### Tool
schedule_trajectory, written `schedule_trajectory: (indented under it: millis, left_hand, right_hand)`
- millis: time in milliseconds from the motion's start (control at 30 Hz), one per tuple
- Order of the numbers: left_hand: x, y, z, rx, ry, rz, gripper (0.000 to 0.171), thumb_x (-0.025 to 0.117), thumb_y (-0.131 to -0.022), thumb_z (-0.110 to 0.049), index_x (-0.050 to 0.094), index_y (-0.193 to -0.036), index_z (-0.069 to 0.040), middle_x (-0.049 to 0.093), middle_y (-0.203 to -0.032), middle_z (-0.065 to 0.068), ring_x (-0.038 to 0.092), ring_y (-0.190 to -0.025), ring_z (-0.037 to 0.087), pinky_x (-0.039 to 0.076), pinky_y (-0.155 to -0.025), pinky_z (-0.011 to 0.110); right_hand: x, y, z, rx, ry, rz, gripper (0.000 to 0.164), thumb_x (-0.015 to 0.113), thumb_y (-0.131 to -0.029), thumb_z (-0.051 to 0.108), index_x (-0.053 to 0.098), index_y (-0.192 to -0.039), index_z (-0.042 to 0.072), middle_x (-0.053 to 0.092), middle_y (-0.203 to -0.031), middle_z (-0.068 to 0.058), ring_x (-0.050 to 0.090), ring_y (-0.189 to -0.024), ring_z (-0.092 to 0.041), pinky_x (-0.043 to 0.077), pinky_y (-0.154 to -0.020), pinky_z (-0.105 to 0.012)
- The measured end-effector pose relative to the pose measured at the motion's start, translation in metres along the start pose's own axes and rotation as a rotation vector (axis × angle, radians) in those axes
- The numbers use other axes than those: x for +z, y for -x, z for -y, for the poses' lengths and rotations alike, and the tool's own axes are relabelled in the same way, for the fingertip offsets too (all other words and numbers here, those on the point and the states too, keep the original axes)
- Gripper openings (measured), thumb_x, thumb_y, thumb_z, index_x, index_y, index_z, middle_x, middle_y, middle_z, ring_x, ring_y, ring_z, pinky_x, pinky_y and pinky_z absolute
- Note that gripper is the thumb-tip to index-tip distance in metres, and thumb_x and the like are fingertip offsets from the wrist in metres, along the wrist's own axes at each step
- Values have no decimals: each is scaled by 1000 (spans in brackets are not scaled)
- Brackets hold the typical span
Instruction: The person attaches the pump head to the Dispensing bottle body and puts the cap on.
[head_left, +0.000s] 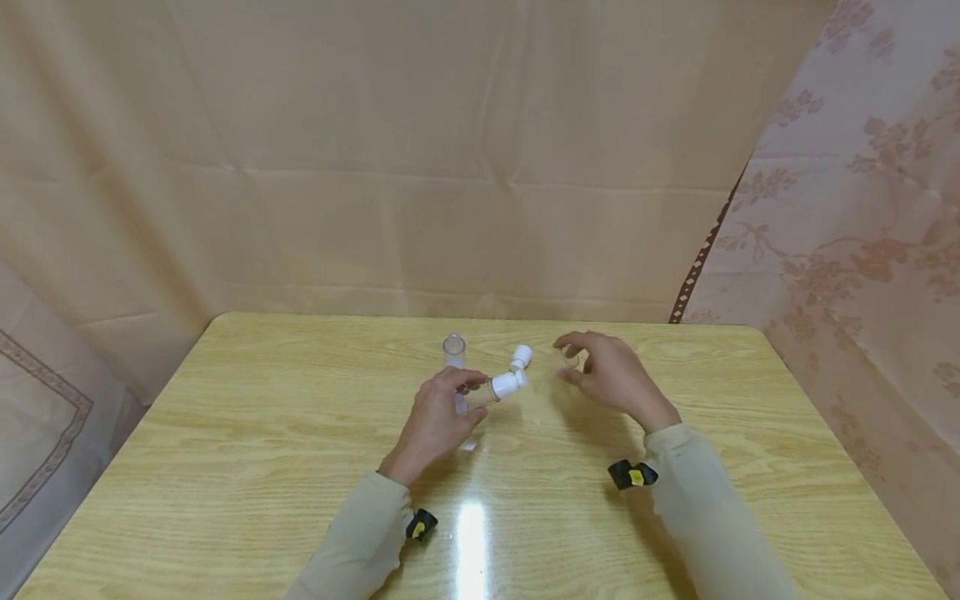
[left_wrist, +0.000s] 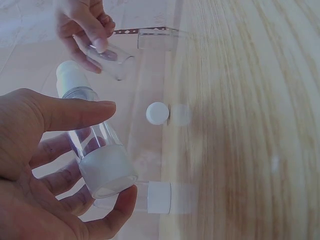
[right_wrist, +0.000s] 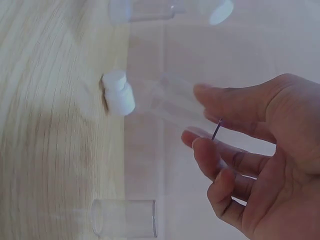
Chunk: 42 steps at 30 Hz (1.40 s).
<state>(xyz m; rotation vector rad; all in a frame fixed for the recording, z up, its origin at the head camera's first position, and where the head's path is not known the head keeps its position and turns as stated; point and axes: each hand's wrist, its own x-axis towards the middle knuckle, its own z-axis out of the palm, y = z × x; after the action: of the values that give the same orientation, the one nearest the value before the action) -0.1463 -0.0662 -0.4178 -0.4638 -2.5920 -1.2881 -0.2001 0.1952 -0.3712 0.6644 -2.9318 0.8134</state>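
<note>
My left hand holds a clear bottle with a white base and a white pump head, tilted above the table. Thumb and fingers wrap around its middle. In my right hand a clear cylindrical cap is pinched between thumb and fingers, off the table. Between the hands stands a small white pump head. Behind my left hand, a second clear bottle stands upright with its neck bare; its white base shows in the left wrist view.
Another clear cap stands on the wooden table near my right hand. Beige cloth hangs behind the table's back edge, and flowered cloth hangs along the right side.
</note>
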Motion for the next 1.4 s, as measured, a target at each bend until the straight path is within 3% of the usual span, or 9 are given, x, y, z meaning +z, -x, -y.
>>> schedule_trajectory:
  millis: [167,600,1100,1400]
  left_hand:
    - [-1,1,0,10,0,-4,39,86,-77,2,72,-113,0,70,-107,14,67,-99,32,55,-87,48]
    - [1,-1,1,9,-8,-2,39,86,-77,1,72,-113,0,70,-107,13,67,-98,31,55,-87,47]
    - [-4,0,2,2,-10,-17,39,86,-77,2,72,-114,0,70,-109,14,67,-99,33,56,-87,47]
    - [-5,-1,3,-8,-35,-25,38,86,-77,1,72,-113,-1,71,-106,12,67,-97,31,55,-85,47]
  right_hand:
    - [2,5,2,-24,-121,-33,35,76,-92,11,68,-126,8,72,-109,-13,63,-76,-19,52,-65,-36]
    - [13,13,-10,-30,-357,-27,33,74,-94,10,67,-126,9,71,-111,-12,63,-84,-20,53,-76,-38]
    - [15,13,-13,-14,-543,27,33,70,-96,8,65,-129,7,67,-117,-21,64,-97,-25,53,-87,-42]
    - [17,12,-11,-39,-587,8,33,70,-96,7,64,-129,7,68,-119,-16,65,-102,-27,54,-90,-41]
